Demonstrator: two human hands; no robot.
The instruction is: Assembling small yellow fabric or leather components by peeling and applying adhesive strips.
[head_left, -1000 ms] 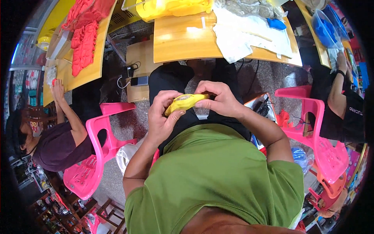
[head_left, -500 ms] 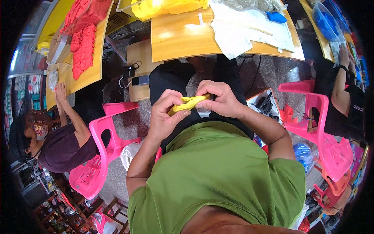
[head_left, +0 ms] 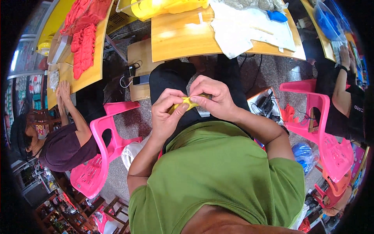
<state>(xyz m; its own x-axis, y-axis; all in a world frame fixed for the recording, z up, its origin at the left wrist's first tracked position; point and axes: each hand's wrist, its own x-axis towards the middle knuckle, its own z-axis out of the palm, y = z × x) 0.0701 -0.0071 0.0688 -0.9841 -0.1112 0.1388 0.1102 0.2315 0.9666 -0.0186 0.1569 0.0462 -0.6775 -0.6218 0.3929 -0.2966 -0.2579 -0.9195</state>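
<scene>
A soft yellow piece (head_left: 187, 101), perhaps cloth or something pliable, is held above my lap between both hands; its exact kind is unclear. My left hand (head_left: 167, 111) pinches its left side between thumb and curled fingers. Opposite, my right hand (head_left: 216, 98) grips the right side, with its thumb pressed on the top edge close to the left thumb. The fingers cover much of the piece, so only small yellow patches show between and under them.
Ahead is a wooden table (head_left: 179, 43) bearing a white cloth (head_left: 233, 33), a small blue piece (head_left: 277, 16) and yellow material (head_left: 167, 7). Red padded pieces (head_left: 83, 54) lie on the left table. People sit at both sides near pink chairs (head_left: 102, 156). A phone (head_left: 141, 80) lies on cardboard.
My hands have drawn closer together, and the yellow piece is bunched up and more covered by the fingers. My right thumb has moved left onto its top edge.
</scene>
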